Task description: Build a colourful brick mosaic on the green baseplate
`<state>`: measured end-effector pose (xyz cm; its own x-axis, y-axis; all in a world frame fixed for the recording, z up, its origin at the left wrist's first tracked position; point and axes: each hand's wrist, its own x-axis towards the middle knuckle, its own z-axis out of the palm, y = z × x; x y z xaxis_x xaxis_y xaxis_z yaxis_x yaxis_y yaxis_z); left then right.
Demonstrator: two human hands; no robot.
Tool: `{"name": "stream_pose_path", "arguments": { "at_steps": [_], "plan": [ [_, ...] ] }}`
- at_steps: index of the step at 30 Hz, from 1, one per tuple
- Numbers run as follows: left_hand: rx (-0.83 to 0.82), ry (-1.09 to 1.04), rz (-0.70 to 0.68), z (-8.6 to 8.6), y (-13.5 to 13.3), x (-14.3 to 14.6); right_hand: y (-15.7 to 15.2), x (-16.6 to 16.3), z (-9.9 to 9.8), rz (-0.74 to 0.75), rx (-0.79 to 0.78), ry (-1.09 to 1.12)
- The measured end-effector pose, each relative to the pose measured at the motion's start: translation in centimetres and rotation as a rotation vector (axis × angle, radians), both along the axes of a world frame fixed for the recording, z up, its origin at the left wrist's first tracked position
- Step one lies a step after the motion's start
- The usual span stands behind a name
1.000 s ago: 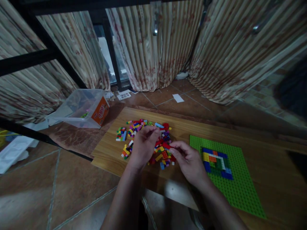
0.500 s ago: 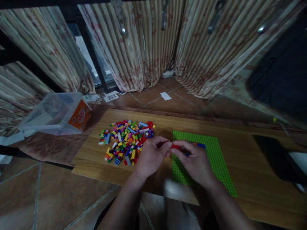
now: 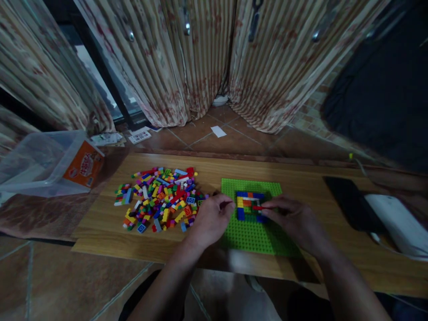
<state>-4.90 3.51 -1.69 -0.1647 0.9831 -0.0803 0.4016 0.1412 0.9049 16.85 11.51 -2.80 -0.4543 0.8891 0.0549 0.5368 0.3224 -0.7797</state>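
Observation:
My right hand (image 3: pixel 296 218) pinches a small red brick (image 3: pixel 257 207) between thumb and fingers. It holds the brick over the right part of a low built shape of blue, yellow, orange and white bricks (image 3: pixel 240 213); whether the two touch, I cannot tell. That shape sits on a green studded baseplate (image 3: pixel 250 243). Over the plate's left edge is my left hand (image 3: pixel 212 220), its thumb and fingers drawn together. Anything between those fingertips is too small or hidden to make out. To its left lies a pile of loose mixed bricks (image 3: pixel 167 196).
The wooden table (image 3: pixel 110 232) carries all of this. At its right lie a dark flat object (image 3: pixel 347 203) and a white device with a cable (image 3: pixel 394 223). A clear plastic bin (image 3: pixel 43 156) with an orange label stands left of the table. Striped curtains (image 3: pixel 200 67) hang behind.
My hands, together on the red brick before, have parted. The right one has carried the brick over the built shape. The view has shifted, uncovering more of the plate's bricks.

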Motion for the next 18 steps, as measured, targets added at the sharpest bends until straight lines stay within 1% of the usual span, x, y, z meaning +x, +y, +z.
{"name": "stream_pose_path", "arguments": {
  "at_steps": [2,5,8,11,18],
  "plan": [
    [-0.017,0.05,-0.016,-0.1,0.1,0.5,-0.2,-0.1,-0.1,0.045,-0.024,-0.012],
    [-0.028,0.115,-0.028,-0.4,0.3,1.0,-0.5,-0.7,-0.1,0.095,-0.001,-0.057],
    [-0.014,0.16,-0.039,-0.7,0.4,1.1,-0.6,-1.1,-0.1,0.095,0.032,-0.097],
    [0.002,0.186,-0.044,-0.7,0.5,1.2,-0.6,-1.5,-0.2,0.091,0.04,-0.087],
    [0.022,0.254,-0.067,-0.5,0.6,1.7,-0.8,-1.9,-1.0,0.046,-0.019,0.007]
  ]
}}
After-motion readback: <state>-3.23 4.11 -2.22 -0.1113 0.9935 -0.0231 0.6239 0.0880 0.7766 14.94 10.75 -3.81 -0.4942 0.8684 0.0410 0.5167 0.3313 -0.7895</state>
